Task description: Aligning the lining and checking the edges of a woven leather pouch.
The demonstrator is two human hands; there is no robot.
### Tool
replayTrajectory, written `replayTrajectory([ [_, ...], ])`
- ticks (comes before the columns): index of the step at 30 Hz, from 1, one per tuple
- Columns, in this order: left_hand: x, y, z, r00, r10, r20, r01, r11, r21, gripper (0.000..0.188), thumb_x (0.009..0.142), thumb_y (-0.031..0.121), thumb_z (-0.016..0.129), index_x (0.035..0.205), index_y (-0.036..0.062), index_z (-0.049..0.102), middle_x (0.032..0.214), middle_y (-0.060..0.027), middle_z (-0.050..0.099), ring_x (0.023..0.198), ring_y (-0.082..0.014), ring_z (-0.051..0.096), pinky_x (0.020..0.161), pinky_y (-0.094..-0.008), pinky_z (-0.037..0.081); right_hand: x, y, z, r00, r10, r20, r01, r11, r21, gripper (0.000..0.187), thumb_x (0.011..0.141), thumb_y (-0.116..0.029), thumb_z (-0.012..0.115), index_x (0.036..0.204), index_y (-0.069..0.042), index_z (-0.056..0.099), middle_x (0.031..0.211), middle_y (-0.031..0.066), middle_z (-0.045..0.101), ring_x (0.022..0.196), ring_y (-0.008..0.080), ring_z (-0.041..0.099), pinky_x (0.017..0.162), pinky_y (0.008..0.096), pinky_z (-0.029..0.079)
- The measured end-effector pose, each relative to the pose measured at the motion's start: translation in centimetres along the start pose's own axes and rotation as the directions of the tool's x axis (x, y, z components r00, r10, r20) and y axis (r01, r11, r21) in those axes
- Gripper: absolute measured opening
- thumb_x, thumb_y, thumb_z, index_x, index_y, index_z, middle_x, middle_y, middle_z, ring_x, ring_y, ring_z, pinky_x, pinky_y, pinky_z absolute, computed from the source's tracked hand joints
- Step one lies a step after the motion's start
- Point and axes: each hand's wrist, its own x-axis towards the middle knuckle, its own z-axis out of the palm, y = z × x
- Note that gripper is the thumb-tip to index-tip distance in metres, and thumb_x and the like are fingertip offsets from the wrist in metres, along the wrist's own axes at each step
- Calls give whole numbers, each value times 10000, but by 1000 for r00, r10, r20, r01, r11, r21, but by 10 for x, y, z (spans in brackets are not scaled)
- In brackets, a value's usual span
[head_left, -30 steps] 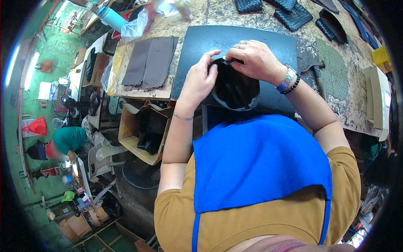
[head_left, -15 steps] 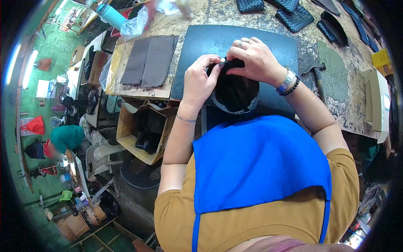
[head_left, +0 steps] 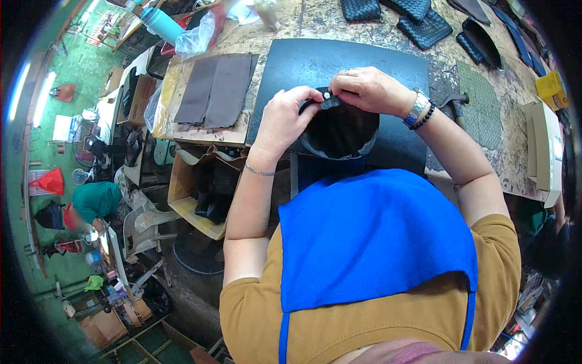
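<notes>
An open-mouthed black pouch (head_left: 341,134) is at the near edge of the worktop (head_left: 303,23), over the near part of a black board (head_left: 291,64); whether it rests there or is held up, I cannot tell. Its mouth faces up, and its far rim lies between the two hands. The left hand (head_left: 292,109) has thumb and forefinger clamped on that rim from the left; the right hand (head_left: 370,90) has its fingers together, pinching the rim from the right. Between the fingertips show a small dark tab (head_left: 330,104) and a whitish bit (head_left: 327,95). Left of the board, toward the worktop's near left corner, lie dark fabric panels (head_left: 218,91). Right of it are a hammer (head_left: 459,108) and a green textured sheet (head_left: 479,103), with a pale box (head_left: 541,145) at the right edge. Woven black cases (head_left: 424,27) lie toward the far edge.
</notes>
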Motion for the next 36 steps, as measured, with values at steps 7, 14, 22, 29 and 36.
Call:
replayTrajectory([
  [7, 4, 0, 3, 995, 102, -6, -100, 979, 178, 119, 813, 152, 678, 913, 103, 637, 889, -66, 679, 843, -293, 650, 882, -460, 479, 2, 6, -2, 995, -89, 33, 91, 995, -47, 155, 816, -79, 664, 962, -67, 613, 957, 74, 669, 843, 284, 654, 753, 369, 529],
  [14, 8, -2, 2, 979, 199, 41, -203, 950, 239, 99, 795, 54, 663, 887, 59, 624, 867, -83, 676, 810, -278, 652, 791, -349, 496, 3, 18, -6, 966, -246, 82, 252, 965, -72, 166, 833, -121, 621, 994, -82, 601, 1027, 93, 647, 878, 304, 643, 740, 396, 528],
  [22, 13, -16, -1, 987, -101, 127, 132, 953, -272, 182, 828, -19, 632, 993, 15, 565, 893, -107, 693, 903, -169, 669, 815, -303, 505, 12, 13, -11, 929, -298, 219, 344, 913, -217, 163, 829, -122, 598, 981, -63, 604, 1129, 90, 634, 957, 266, 649, 756, 358, 551],
  [29, 16, -12, 3, 986, -164, 39, 169, 966, -194, 186, 817, 51, 619, 998, 13, 604, 808, -119, 700, 627, -134, 597, 625, -290, 487, 17, 13, -10, 926, -299, 230, 354, 899, -258, 177, 850, -120, 538, 1010, -66, 589, 1103, 103, 603, 946, 289, 641, 750, 381, 550],
  [36, 10, -16, 6, 994, -77, -73, 63, 981, -184, 171, 821, 59, 645, 981, -1, 627, 862, -150, 700, 770, -205, 688, 694, -309, 524, 25, 5, -17, 991, -56, 120, 49, 997, 58, 204, 805, -58, 599, 1007, -44, 581, 963, 97, 683, 870, 300, 670, 755, 356, 559],
])
